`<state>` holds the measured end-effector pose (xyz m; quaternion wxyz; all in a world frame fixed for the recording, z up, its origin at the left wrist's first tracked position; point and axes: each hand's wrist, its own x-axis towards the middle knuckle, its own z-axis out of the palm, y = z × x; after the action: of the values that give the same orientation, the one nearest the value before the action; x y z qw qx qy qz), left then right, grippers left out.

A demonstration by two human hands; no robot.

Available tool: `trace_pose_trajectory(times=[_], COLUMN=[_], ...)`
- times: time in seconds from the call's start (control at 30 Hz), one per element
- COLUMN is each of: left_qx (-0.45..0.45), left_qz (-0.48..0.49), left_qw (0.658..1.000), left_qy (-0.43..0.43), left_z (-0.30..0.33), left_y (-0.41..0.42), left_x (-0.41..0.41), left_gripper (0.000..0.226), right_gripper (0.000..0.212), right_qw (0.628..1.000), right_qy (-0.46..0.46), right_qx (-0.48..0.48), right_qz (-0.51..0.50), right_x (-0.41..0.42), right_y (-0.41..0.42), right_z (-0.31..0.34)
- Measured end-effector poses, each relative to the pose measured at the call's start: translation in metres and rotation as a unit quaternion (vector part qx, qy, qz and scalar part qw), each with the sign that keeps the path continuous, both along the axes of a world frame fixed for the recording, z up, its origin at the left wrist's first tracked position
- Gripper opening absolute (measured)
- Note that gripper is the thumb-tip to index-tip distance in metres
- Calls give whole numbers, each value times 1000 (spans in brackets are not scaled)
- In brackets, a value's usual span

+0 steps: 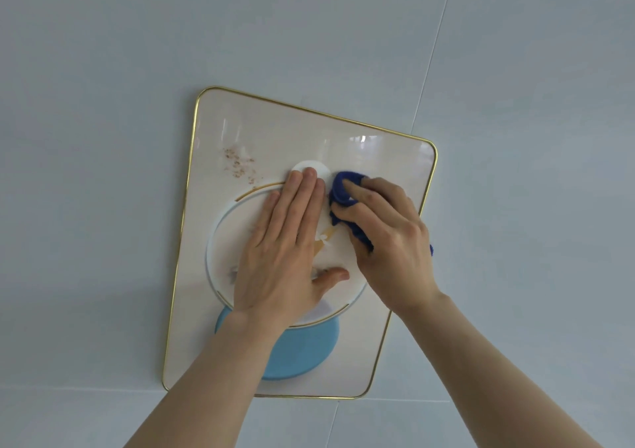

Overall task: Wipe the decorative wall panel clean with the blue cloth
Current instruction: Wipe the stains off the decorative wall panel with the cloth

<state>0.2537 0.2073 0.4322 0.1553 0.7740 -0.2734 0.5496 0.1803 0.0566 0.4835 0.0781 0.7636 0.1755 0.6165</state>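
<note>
Two hands on one panel (220, 131): left hand (285, 241) flat, right hand (388, 238) gripping one cloth (340, 190)

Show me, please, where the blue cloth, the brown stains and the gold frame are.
blue cloth (338, 190): head view, on the bunched part above the right hand's fingers.
brown stains (240, 166): head view, middle of the speckled patch.
gold frame (188, 186): head view, on the left edge.

Decorative wall panel (360, 159): cream, glossy, gold-rimmed rectangle with rounded corners, circle motifs, brown speckled stain at its upper left. Blue cloth (342, 191): dark, bunched, pressed against panel's centre-right.
</note>
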Motion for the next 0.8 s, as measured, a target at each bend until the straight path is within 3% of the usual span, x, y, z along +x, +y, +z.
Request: trace_pose_trajectory(times=[0.23, 0.47, 0.57, 0.67, 0.8], left_qx=[-12, -8, -8, -47, -136], left_qz=[-16, -18, -44, -65, -59], left_qw=[1000, 999, 998, 997, 989], left_qy=[3, 36, 40, 8, 8], left_z=[-1, 5, 8, 8, 6], left_y=[0, 1, 9, 28, 68], left_x=[-1, -15, -22, -23, -8], left_gripper=[128, 127, 121, 111, 110], right_gripper=[27, 26, 30, 29, 29], right_qw=[985, 993, 984, 969, 982], right_qy=[-62, 9, 50, 21, -9], right_qx=[157, 106, 161, 246, 182], right_qz=[-32, -51, -51, 5, 56], right_x=[-5, -30, -40, -42, -29], right_y=[-2, -7, 0, 16, 62], right_z=[-35, -59, -58, -38, -9])
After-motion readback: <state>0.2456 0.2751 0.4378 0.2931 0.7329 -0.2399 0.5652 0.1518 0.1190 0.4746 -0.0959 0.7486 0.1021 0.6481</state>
